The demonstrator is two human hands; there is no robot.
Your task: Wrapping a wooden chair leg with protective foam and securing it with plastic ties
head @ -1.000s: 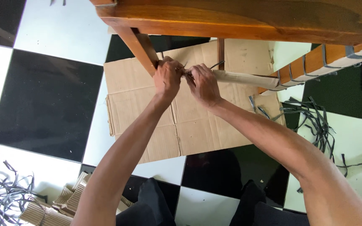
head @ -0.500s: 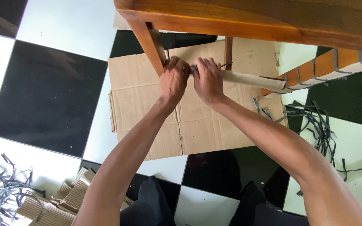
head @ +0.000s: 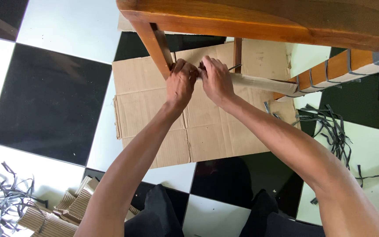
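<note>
Head view looks straight down past a wooden furniture frame (head: 259, 19) onto a black and white tiled floor (head: 53, 26). No container shows; the loose things lie on the floor: a flattened cardboard sheet (head: 154, 105) under the frame, a heap of rolled corrugated cardboard pieces (head: 62, 213) at the near left, a tangle of grey strips (head: 1, 204) at the far near-left edge, and dark strips (head: 330, 127) scattered to the right.

Both arms reach forward from the near edge and meet in the middle of the scene. The left hand (head: 181, 83) is curled tightly, knuckles up, gripping the left end of a cardboard-wrapped rail (head: 259, 82) just where it meets the slanted wooden leg (head: 156, 44). The right hand (head: 216, 79) is closed beside it, touching it, fingers folded over the same wrapped rail and a thin dark strip (head: 235, 67) that pokes out to the right. The rail runs right from the hands toward a second leg (head: 343, 68), which is banded with grey strips over cardboard.
</note>
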